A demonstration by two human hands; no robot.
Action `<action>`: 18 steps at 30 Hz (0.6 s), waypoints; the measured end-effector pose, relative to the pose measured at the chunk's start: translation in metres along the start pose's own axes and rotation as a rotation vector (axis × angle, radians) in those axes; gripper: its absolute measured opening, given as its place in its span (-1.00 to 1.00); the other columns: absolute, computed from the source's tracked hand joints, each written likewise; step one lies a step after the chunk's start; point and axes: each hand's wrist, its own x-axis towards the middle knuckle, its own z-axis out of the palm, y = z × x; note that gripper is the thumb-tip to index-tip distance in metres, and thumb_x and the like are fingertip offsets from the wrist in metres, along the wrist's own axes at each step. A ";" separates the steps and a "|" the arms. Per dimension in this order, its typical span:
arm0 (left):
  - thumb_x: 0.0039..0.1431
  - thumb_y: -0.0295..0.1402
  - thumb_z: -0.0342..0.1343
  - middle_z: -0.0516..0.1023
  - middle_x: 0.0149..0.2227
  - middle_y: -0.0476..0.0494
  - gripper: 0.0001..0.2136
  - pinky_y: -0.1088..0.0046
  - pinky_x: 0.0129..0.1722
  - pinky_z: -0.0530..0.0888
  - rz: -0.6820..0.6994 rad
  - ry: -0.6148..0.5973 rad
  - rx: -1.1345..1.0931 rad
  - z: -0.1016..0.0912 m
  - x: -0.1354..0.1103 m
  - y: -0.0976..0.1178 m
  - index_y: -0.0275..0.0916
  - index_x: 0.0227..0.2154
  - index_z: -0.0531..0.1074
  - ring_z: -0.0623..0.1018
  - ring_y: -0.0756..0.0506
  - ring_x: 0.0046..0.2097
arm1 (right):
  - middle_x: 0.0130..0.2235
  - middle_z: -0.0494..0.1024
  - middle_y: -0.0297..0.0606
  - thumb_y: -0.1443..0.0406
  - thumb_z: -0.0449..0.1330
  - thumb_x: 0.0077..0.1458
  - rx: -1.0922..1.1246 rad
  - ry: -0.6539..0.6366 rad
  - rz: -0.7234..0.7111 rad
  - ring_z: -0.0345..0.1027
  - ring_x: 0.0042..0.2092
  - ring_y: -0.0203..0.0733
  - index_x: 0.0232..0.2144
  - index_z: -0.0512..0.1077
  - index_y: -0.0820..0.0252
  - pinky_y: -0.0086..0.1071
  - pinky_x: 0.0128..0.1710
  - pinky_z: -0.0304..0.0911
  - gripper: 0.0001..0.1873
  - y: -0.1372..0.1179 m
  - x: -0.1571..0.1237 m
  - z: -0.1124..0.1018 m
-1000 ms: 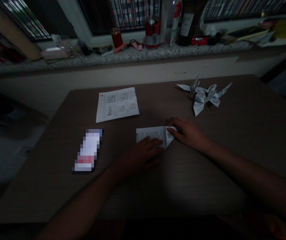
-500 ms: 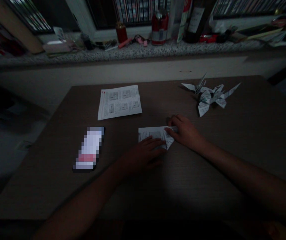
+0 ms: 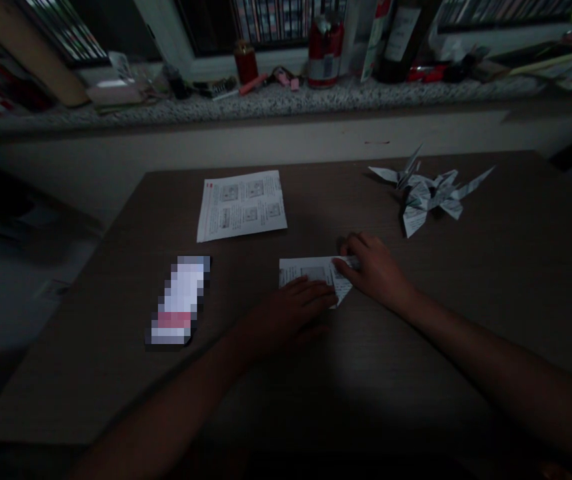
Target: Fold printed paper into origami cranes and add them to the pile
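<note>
A printed sheet of paper (image 3: pixel 311 268), its right end folded to a slanted point, lies in the middle of the table. My left hand (image 3: pixel 293 310) rests flat over its lower part, fingers stretched out and pressing on it. At the paper's right corner is my right hand (image 3: pixel 369 263), its thumb on top of the fold and its fingers curled at the far edge, pinching the corner. The left hand and the paper's lower edge overlap, so part of that edge is hidden.
Folded paper cranes (image 3: pixel 429 193) stand at the back right. Another printed sheet (image 3: pixel 241 205) lies at the back left, with a phone (image 3: pixel 179 300), its screen blurred, nearer me. Behind the table (image 3: pixel 131 267), a granite sill (image 3: pixel 266 103) holds a red can, bottles and small items.
The view has shifted a little. My left fingers have slid slightly to the right across the paper, over the fold. My right hand keeps its place at the corner.
</note>
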 end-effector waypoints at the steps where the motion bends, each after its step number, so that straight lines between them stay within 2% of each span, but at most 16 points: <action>1: 0.43 -0.26 0.10 0.37 0.33 -0.25 -0.55 0.04 0.42 0.21 -0.003 -0.007 0.001 0.000 0.000 0.000 -0.17 0.31 0.27 0.35 -0.24 0.37 | -0.19 0.45 -0.11 0.21 0.20 0.27 -0.001 0.000 0.003 0.36 -0.16 0.07 -0.24 0.37 0.11 -0.12 -0.12 0.26 -0.88 0.000 0.000 0.000; 18: 0.47 -0.25 0.04 0.38 0.33 -0.26 -0.57 0.07 0.44 0.20 0.010 -0.004 0.038 0.004 -0.001 0.000 -0.18 0.32 0.26 0.34 -0.21 0.38 | -0.21 0.46 -0.13 0.18 0.21 0.27 -0.038 -0.008 0.012 0.36 -0.17 0.07 -0.25 0.38 0.13 -0.13 -0.14 0.22 -0.85 0.003 0.001 0.003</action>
